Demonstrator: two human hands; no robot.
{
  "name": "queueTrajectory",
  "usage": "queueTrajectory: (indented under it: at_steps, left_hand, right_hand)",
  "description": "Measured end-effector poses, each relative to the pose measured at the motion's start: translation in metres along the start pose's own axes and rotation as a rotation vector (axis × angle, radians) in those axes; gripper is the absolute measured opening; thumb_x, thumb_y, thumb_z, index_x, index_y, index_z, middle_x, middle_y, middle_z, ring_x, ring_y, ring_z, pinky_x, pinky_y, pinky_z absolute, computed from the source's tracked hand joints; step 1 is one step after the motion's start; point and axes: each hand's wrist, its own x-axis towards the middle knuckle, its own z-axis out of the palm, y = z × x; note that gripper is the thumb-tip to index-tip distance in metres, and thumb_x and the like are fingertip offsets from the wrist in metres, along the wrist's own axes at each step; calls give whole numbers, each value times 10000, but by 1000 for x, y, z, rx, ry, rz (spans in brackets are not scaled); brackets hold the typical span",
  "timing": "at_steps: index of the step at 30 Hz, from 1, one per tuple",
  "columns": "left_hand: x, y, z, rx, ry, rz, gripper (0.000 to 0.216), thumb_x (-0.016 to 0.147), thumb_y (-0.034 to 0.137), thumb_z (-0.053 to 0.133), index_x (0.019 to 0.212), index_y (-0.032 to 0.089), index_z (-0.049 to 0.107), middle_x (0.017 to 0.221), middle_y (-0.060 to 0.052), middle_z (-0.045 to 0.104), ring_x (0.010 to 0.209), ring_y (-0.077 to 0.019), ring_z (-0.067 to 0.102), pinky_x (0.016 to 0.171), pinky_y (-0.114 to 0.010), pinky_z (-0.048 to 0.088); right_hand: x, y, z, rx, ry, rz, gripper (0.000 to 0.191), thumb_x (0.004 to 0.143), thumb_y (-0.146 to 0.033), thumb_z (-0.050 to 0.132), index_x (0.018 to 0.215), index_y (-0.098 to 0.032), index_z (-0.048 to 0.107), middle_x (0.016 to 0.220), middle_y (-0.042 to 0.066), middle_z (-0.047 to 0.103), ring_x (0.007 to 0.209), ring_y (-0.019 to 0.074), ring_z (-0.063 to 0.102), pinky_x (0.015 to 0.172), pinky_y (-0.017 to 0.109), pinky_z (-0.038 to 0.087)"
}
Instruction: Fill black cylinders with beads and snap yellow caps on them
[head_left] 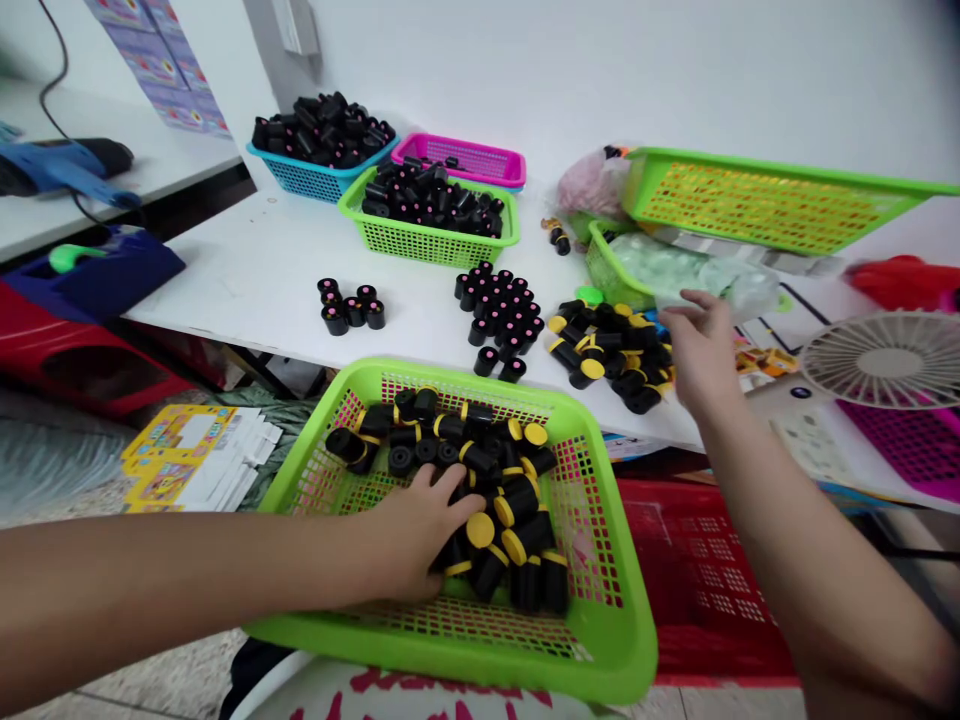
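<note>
A green basket sits on my lap, holding several black cylinders with yellow caps. My left hand lies in the basket on those pieces, fingers curled around some of them. My right hand reaches out over the white table, beside a pile of black-and-yellow cylinders, its fingers pinching the edge of a clear plastic bag. Black cylinders with pink tops stand in a group on the table in front of me.
At the back stand a blue basket, a green basket full of black cylinders, and a pink basket. A tilted green basket is at the right, a white fan below it. A red crate sits under the table.
</note>
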Motion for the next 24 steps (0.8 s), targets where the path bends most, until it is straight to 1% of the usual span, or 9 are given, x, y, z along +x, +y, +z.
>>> queueTrajectory:
  at_steps: [2,4,6,8,12,15,18,21,24]
  left_hand:
    - [4,1,3,-24,-16,-13,809,598,302,722,1353,213,448,1445,-191,342,1208,-450,455,915,-585,500]
    - [8,2,6,-72,-26,-8,853,598,340,729,1380,208,414,1481,-213,278,1239,-466,432,914,-575,502]
    - [10,3,9,-118,-16,-17,918,605,390,730,1423,212,352,1517,-220,220,1279,-467,398,911,-562,507]
    - [11,3,13,-135,11,-49,944,607,396,726,1438,204,321,1537,-210,205,1301,-448,382,931,-545,503]
    - [11,5,20,-141,64,-87,931,588,311,723,1416,134,336,1540,-198,230,1281,-396,423,1009,-489,470]
    - [10,7,21,-158,71,-112,967,577,295,725,1423,89,306,1532,-225,224,1278,-396,433,1003,-470,482]
    - [7,7,21,-160,79,-142,975,559,270,730,1420,107,301,1527,-233,208,1265,-406,456,949,-458,518]
    - [4,3,21,-201,48,-149,895,539,250,739,1354,164,378,1414,-208,352,1079,-359,602,869,-458,556]
    - [3,1,22,-202,38,-122,775,558,213,715,1281,200,436,1275,-158,464,968,-329,649,811,-460,573]
  right_hand:
    - [-29,-20,4,102,-91,29,386,806,-272,569,1189,-239,531,1073,54,641,968,158,577,783,303,414]
    - [-60,-42,5,234,-236,53,381,781,-303,576,1158,-257,550,1069,48,658,979,177,604,751,305,439]
    - [-88,-62,3,403,-430,9,394,749,-294,624,1137,-262,567,1069,41,663,1025,192,607,812,325,455]
    - [-112,-78,-2,482,-602,-69,404,760,-281,658,1154,-273,572,1079,37,663,1076,204,595,909,352,442]
    - [-143,-93,-15,434,-844,-106,399,872,-302,620,1258,-321,518,1173,40,630,1148,227,566,1015,400,404]
    - [-155,-95,-20,375,-949,-97,379,922,-324,572,1290,-350,488,1199,39,613,1159,231,560,1014,407,416]
    - [-162,-94,-22,316,-1006,-101,335,944,-332,539,1276,-357,506,1178,44,622,1148,234,568,980,398,445]
    - [-166,-92,-23,291,-1028,-102,319,948,-324,531,1265,-365,517,1153,43,631,1132,226,575,949,376,467]
    - [-169,-88,-23,291,-1042,-88,323,953,-308,527,1270,-368,507,1136,35,639,1121,204,578,942,349,468]
